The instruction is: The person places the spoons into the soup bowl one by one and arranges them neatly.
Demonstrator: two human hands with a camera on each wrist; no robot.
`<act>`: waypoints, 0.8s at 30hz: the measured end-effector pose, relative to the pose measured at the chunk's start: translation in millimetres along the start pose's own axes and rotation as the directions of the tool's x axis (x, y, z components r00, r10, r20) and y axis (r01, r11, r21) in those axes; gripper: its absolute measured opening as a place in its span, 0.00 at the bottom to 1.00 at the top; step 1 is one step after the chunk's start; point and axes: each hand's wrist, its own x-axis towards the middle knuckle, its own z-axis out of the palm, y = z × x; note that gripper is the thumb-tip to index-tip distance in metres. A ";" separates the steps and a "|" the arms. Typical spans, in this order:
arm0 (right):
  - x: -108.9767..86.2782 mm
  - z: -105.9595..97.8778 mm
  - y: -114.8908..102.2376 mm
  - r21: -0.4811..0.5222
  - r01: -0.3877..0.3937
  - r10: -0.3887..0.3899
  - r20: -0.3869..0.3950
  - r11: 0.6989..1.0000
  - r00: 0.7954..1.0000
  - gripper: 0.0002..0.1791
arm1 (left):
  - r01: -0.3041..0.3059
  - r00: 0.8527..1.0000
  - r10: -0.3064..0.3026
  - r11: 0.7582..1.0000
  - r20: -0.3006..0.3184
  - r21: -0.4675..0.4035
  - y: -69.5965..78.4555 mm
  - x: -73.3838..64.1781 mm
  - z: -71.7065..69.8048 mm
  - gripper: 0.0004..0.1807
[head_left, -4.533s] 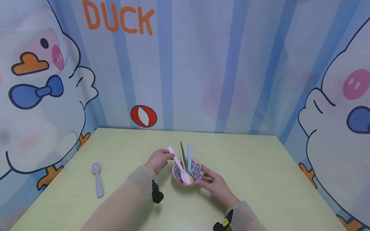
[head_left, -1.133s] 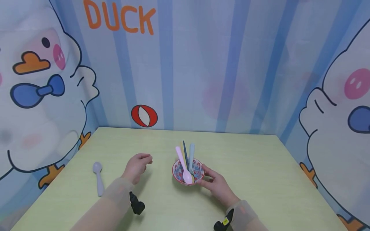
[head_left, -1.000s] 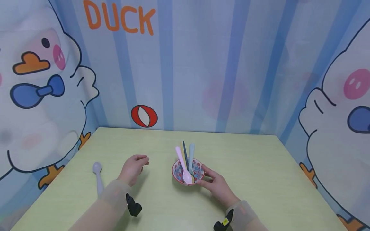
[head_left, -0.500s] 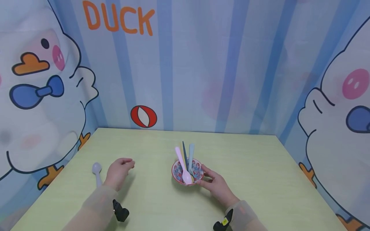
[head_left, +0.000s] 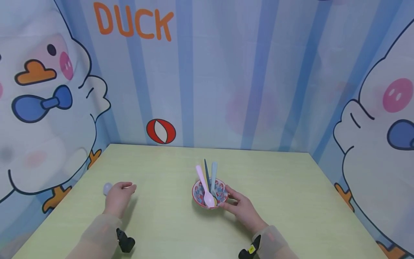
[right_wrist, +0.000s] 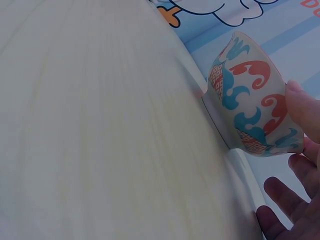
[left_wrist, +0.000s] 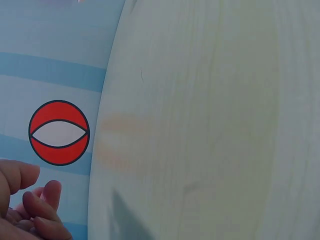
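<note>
My right hand (head_left: 243, 208) grips the right rim of a small patterned bowl (head_left: 221, 187) on the table. In the right wrist view, the bowl's outside (right_wrist: 247, 97) shows red and teal swirls, with the thumb (right_wrist: 303, 110) at its rim. A pink spoon (head_left: 208, 198), a light blue spoon (head_left: 214, 172), a thin dark blue stick-like handle (head_left: 206, 171) and a yellow utensil lean in it. My left hand (head_left: 118, 198) hovers with loosely bent fingers, holding nothing. It overlaps a lavender spoon (head_left: 107, 188), leaving only the bowl end visible in the head view.
The pale yellow table (head_left: 174, 230) reaches back to a blue striped curtain (head_left: 220, 72) with printed ducks and a red ball print (head_left: 161, 131). Curtains also stand at the left and right sides. Small black cameras (head_left: 125, 241) sit on both wrists.
The left hand has let go of the pink spoon, which now leans in the bowl, and has moved left over the lavender spoon. The right hand stays at the bowl.
</note>
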 end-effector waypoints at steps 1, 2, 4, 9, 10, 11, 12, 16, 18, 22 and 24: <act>-0.1 0.0 -0.1 0.001 -0.001 0.001 0.000 1.000 1.000 0.39 | 0.007 1.000 -0.007 1.000 -0.003 0.002 -1.2 0.0 -1.4 0.32; -0.2 0.0 -0.3 0.004 -0.002 0.002 0.000 1.000 1.000 0.39 | 0.009 1.000 -0.009 1.000 -0.009 0.008 -2.3 -0.1 -2.8 0.32; -0.2 0.0 -0.3 0.008 -0.003 0.003 0.001 1.000 1.000 0.39 | 0.013 1.000 -0.013 1.000 -0.018 0.019 -4.8 -0.1 -5.0 0.32; 0.1 0.3 0.2 0.014 0.002 -0.002 0.004 1.000 1.000 0.39 | 0.034 0.998 -0.032 0.999 -0.047 0.042 -11.1 -0.3 -11.0 0.32; 0.2 0.4 0.4 0.015 0.005 -0.005 0.005 1.000 1.000 0.39 | 0.041 0.998 -0.039 0.998 -0.051 0.042 -12.4 -0.3 -12.3 0.32; 0.2 0.5 0.6 0.015 0.007 -0.007 0.005 1.000 1.000 0.39 | 0.046 0.997 -0.043 0.998 -0.057 0.045 -13.4 -0.5 -13.8 0.32; 0.0 0.6 0.7 0.015 0.010 -0.010 0.004 1.000 1.000 0.39 | 0.051 0.997 -0.049 0.998 -0.062 0.045 -14.6 -0.7 -15.1 0.32; -0.3 0.8 0.6 0.016 0.006 -0.006 0.000 1.000 1.000 0.39 | 0.064 0.993 -0.060 0.997 -0.097 0.046 -18.1 -3.4 -19.7 0.30; -0.3 0.7 0.5 0.020 0.001 -0.001 0.000 1.000 1.000 0.39 | 0.065 0.991 -0.059 0.997 -0.122 0.044 -20.2 -4.5 -21.4 0.30; -0.3 1.0 0.7 0.028 -0.004 0.004 0.001 1.000 1.000 0.39 | 0.075 0.985 -0.069 0.997 -0.156 0.031 -25.1 -5.3 -24.0 0.29; -0.3 1.4 0.8 0.030 -0.005 0.005 0.000 1.000 1.000 0.39 | 0.086 0.984 -0.081 0.996 -0.161 0.023 -27.5 -5.3 -25.6 0.30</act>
